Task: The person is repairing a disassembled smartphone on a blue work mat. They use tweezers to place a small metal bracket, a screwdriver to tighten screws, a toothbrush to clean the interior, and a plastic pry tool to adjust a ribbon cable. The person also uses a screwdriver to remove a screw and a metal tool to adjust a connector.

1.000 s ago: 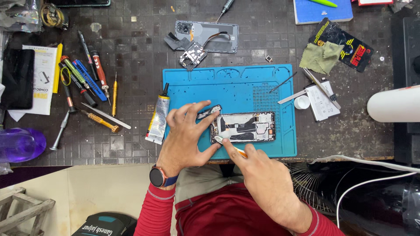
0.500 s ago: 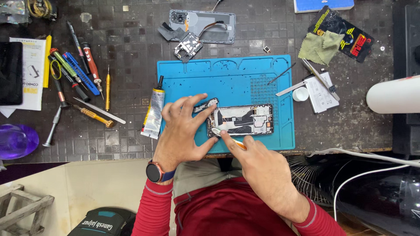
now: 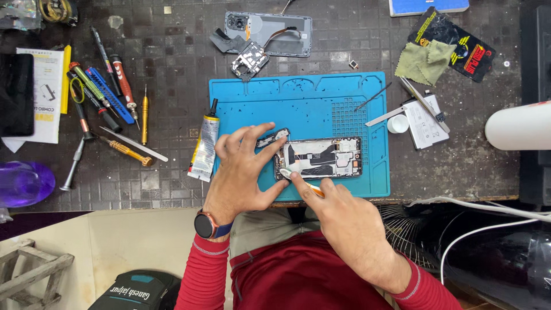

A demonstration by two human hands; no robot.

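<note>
The right hand (image 3: 344, 215) pinches a small orange-handled tool (image 3: 304, 182) against the near left corner of the opened phone (image 3: 319, 157), which lies near the front edge of the blue mat (image 3: 304, 103). The left hand (image 3: 244, 172) presses fingers on the phone's left end. A glue tube (image 3: 205, 143) lies beside the mat's left edge; a back cover (image 3: 270, 26) beyond its far edge.

Single head-worn view, aimed almost straight down from above onto the dark tiled counter (image 3: 172, 166). Close range: forearms in red sleeves entering from the bottom edge, both hands near frame centre. Blue rectangular silicone work mat (image 3: 304, 103) centred, far counter edge toward the top of frame, near edge and lap toward the bottom. No second view; no shared region to compare.
</note>
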